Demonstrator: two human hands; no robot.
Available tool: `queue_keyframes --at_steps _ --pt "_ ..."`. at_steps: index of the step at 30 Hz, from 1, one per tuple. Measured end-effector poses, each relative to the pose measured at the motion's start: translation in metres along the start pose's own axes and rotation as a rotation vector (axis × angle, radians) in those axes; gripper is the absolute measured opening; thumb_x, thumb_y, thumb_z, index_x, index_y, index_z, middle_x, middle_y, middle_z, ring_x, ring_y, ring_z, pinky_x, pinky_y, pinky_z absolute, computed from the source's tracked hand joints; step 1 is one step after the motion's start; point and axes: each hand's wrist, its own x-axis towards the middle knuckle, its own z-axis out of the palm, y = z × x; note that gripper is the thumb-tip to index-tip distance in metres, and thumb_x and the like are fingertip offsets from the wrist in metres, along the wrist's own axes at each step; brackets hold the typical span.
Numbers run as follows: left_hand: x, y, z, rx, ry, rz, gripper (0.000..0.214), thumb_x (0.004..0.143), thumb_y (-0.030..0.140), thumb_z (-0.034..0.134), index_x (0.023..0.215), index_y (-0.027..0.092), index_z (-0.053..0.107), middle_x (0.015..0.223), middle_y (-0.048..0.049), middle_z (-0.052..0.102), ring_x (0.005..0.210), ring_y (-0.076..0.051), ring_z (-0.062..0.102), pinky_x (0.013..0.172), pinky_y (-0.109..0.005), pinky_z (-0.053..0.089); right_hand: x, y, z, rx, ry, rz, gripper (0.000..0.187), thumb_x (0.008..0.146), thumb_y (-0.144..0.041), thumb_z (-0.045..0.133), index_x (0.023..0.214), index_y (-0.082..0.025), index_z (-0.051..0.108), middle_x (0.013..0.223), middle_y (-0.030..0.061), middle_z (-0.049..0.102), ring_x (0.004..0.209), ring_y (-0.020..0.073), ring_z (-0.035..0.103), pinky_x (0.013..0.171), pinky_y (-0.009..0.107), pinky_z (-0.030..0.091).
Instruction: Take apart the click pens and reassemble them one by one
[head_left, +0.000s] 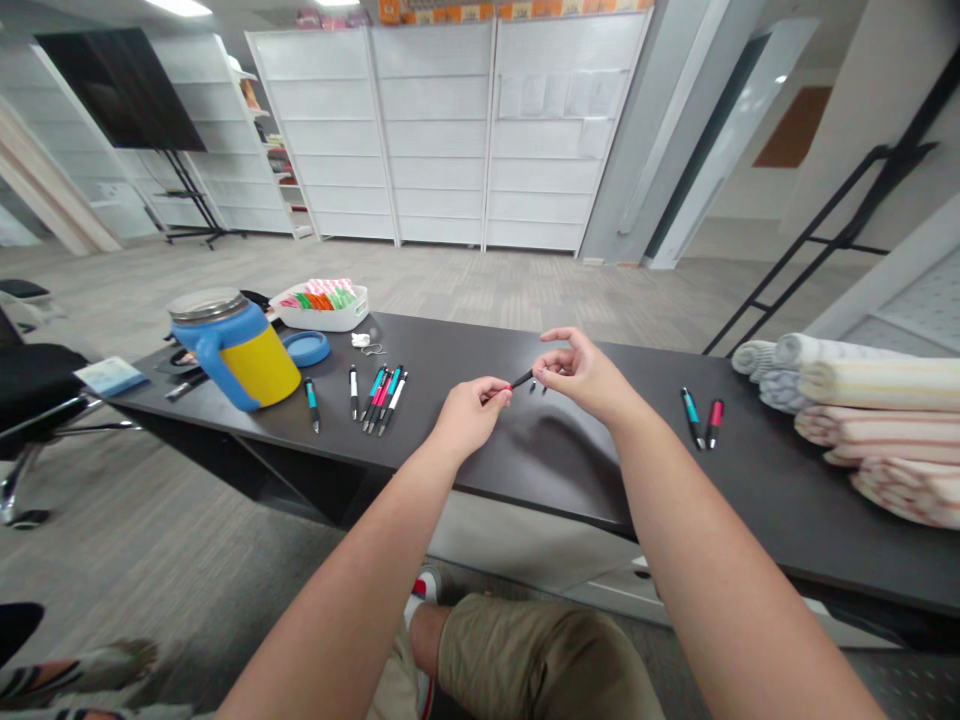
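Observation:
Above the dark table, a pen with a red barrel and a black grip [522, 380] spans the gap between my hands. My left hand [471, 415] is closed around its red end. At the black end, my right hand [581, 372] pinches with thumb and index finger, the other fingers raised and curved. Two tiny dark pen parts [533, 386] lie on the tabletop just beneath. Left of my hands rests a bunch of teal, red and white pens [384, 398], with a white pen [354, 392] and a teal pen [311, 405] lying apart from it.
To the right lie a teal pen barrel [691, 418], a red one [715, 424] and stacked rolled towels [870, 420]. A blue-yellow mug [262, 360], blue lid [307, 348], white basket of colourful packets [349, 318] and white cord [363, 341] occupy the left side.

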Motion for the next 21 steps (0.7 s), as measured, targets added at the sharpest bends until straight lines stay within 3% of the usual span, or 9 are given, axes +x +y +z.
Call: queue_keyframes --at_steps 11,21 --pt "-0.0001 0.0039 0.0004 -0.062 0.017 -0.005 0.02 0.093 0.029 0.064 0.104 0.018 0.076 0.092 -0.0056 0.079 0.085 -0.017 0.074 0.084 -0.029 0.057 0.0027 0.0012 -0.0028 0.103 0.083 0.016 0.061 0.072 -0.035 0.087 0.118 -0.025 0.048 0.084 -0.0019 0.072 0.064 0.0128 0.058 0.063 0.028 0.046" --pt "-0.0015 0.0038 -0.0007 -0.029 -0.001 -0.008 0.02 0.093 0.03 0.065 0.104 0.018 0.076 0.093 -0.0053 0.08 0.086 -0.018 0.073 0.084 -0.029 0.056 -0.0009 -0.0011 -0.0018 0.047 0.03 0.041 0.059 0.074 -0.038 0.083 0.119 -0.026 0.048 0.084 -0.0018 0.07 0.068 0.0147 0.061 0.065 0.03 0.049"
